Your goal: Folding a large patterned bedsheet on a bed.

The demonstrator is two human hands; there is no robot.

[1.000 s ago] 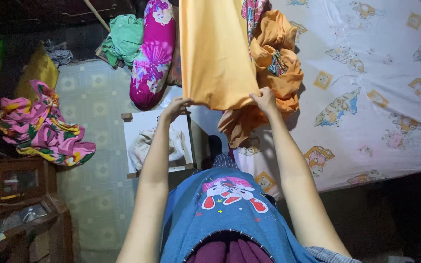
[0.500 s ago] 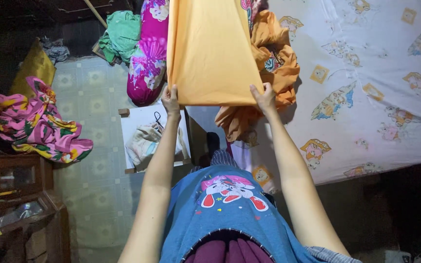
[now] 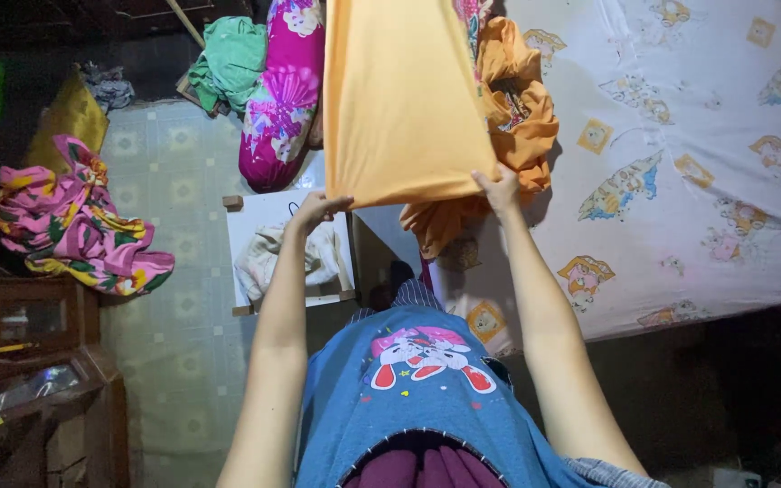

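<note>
My left hand [image 3: 316,210] has slid inward along the orange cloth [image 3: 404,99]; both grips, right hand [image 3: 502,188] too, still pinch its lower edge, top centre.

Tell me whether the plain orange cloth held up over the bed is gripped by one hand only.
No: the left hand and the right hand each pinch a lower corner of the plain orange cloth.

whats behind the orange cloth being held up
Past the orange cloth, a crumpled orange garment lies on the cartoon-print bedsheet, and a pink floral bolster shows at its left. Whatever lies directly behind the cloth is covered.
</note>
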